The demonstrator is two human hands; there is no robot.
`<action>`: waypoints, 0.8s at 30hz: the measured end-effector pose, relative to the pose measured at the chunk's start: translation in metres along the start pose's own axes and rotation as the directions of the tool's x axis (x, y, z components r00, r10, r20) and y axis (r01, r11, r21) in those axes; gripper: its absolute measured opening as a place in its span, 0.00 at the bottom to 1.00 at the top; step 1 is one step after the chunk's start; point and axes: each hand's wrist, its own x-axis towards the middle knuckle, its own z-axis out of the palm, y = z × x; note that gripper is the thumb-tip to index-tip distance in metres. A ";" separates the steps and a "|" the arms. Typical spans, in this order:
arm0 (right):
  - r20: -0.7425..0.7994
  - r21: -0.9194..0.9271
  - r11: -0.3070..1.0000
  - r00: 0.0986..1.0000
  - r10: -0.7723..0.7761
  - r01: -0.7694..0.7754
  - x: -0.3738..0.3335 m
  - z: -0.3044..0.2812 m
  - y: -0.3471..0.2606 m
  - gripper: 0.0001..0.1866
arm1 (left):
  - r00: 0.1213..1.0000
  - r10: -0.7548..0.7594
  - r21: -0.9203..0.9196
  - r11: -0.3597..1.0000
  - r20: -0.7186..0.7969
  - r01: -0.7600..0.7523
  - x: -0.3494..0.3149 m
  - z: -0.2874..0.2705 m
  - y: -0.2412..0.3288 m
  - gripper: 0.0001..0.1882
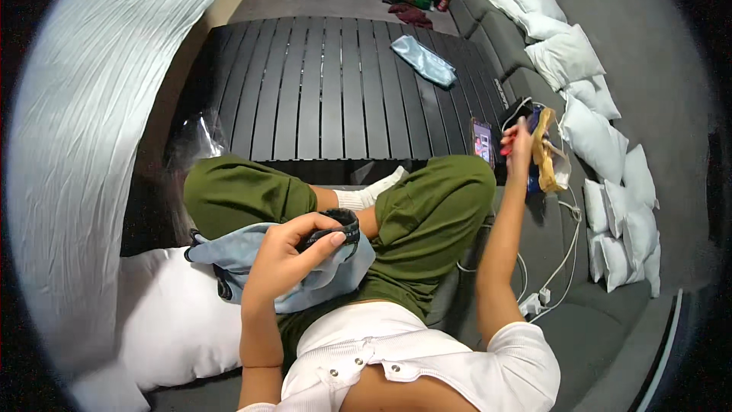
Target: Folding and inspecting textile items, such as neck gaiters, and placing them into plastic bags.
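My left hand [284,255] is closed on a light blue cloth garment [328,278] with a dark elastic band. The band bunches between thumb and fingers, and the rest of the cloth drapes over my lap. My right hand [519,145] reaches out to the right with its fingers curled. Something small and red [506,148] shows at its fingertips; I cannot make out what it is. Beside that hand lie a phone [482,141] with its screen lit and a crumpled yellow and blue bag [545,152].
A black slatted table [335,84] stands ahead, with a folded light blue cloth [425,61] on it. White pillows [598,137] line the grey sofa at right. White cables with a plug [534,303] run along the seat. A white pillow [179,313] lies at my left.
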 end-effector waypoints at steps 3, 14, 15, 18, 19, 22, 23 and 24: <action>0.032 -0.170 0.966 0.979 0.201 -0.193 0.060 -0.015 0.087 0.24 | 1.000 0.002 -0.013 1.000 0.004 -0.002 0.011 -0.003 0.000 0.07; 0.265 0.183 0.939 0.935 0.237 -0.290 0.075 0.039 0.097 0.21 | 0.997 -0.035 -0.086 0.996 -0.062 0.030 0.047 -0.013 0.006 0.08; 0.303 0.184 0.937 0.924 0.234 -0.297 0.076 0.046 0.080 0.20 | 0.998 -0.026 -0.127 0.992 -0.050 0.020 0.052 -0.013 0.006 0.09; 0.528 -0.065 0.985 0.833 0.167 -0.157 0.028 0.101 0.011 0.17 | 0.999 -0.039 -0.145 0.989 -0.034 0.033 0.061 -0.015 0.008 0.10; 0.664 0.000 0.986 0.737 0.125 -0.168 0.004 0.117 -0.008 0.17 | 0.999 -0.031 -0.152 0.988 -0.043 0.024 0.065 -0.015 0.009 0.09; 0.887 -0.054 0.979 0.441 0.137 -0.195 -0.070 0.158 -0.053 0.13 | 0.998 -0.048 -0.162 0.986 -0.032 0.042 0.075 -0.015 0.008 0.08; 0.939 0.053 0.984 0.343 0.009 -0.171 -0.088 0.164 -0.051 0.17 | 0.998 -0.056 -0.183 0.982 -0.017 0.052 0.080 -0.013 0.007 0.08; 0.985 -0.001 0.971 0.168 0.042 -0.239 -0.103 0.173 -0.053 0.20 | 0.997 -0.070 -0.198 0.978 -0.011 0.067 0.083 -0.014 0.005 0.08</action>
